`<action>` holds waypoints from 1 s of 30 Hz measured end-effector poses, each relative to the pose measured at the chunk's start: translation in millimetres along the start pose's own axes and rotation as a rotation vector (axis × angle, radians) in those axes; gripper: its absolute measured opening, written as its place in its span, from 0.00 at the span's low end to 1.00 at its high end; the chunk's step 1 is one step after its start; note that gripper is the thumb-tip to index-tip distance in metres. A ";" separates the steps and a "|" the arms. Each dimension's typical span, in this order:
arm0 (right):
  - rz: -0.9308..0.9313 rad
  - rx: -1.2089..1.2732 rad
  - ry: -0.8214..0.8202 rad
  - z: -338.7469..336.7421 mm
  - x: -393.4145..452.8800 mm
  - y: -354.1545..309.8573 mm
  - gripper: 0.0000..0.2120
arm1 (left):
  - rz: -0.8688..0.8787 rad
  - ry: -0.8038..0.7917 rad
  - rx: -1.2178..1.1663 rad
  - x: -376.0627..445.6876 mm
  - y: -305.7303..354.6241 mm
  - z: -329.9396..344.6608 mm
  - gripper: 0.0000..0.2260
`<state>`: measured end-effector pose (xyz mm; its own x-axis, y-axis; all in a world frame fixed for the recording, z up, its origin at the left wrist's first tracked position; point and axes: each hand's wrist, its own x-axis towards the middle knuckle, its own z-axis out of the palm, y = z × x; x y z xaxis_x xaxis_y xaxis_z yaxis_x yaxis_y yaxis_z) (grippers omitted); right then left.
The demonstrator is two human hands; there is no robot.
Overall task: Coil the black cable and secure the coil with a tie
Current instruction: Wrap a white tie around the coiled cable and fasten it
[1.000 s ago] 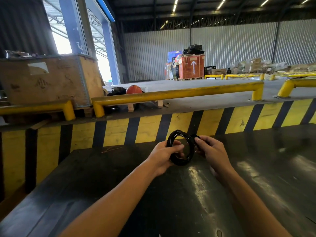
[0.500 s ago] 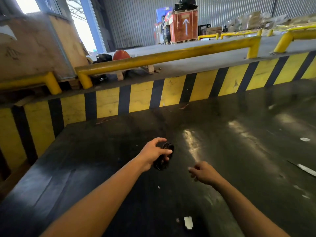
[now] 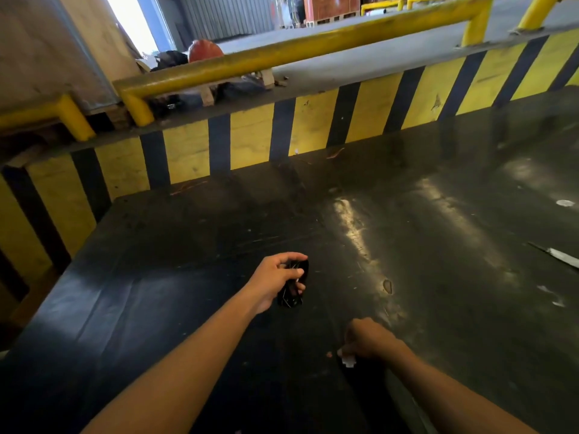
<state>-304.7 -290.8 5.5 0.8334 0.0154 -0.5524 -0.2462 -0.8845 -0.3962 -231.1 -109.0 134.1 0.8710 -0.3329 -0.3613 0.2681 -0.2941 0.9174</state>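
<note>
My left hand [image 3: 277, 278] grips the coiled black cable [image 3: 294, 292], squeezed into a narrow bundle just above the dark table [image 3: 188, 261]. My right hand [image 3: 365, 338] is low and nearer to me, fingers curled down onto a small white tie [image 3: 347, 360] that lies on the table surface. The fingers hide most of the white piece, so whether it is lifted I cannot tell. The two hands are apart, the right one below and to the right of the coil.
A yellow and black striped wall [image 3: 250, 139] borders the table's far side, with a yellow rail [image 3: 297, 51] above it. White scraps [image 3: 564, 256] lie at the right edge. An orange helmet [image 3: 205, 50] sits behind the rail.
My right hand let go of the coil and dropped toward me onto the white piece. My left hand lowered the coil and kept hold. The view tilted downward.
</note>
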 end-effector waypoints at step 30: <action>-0.834 0.286 0.869 -340.8 -115.2 -126.9 0.10 | 0.519 -0.134 -0.102 -16.3 215.2 1.2 0.10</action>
<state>-200.9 -339.2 369.3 0.8123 0.1138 0.5721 0.5088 -0.6178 -0.5996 -188.1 -167.9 337.1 0.8413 -0.5243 0.1315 -0.1386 0.0258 0.9900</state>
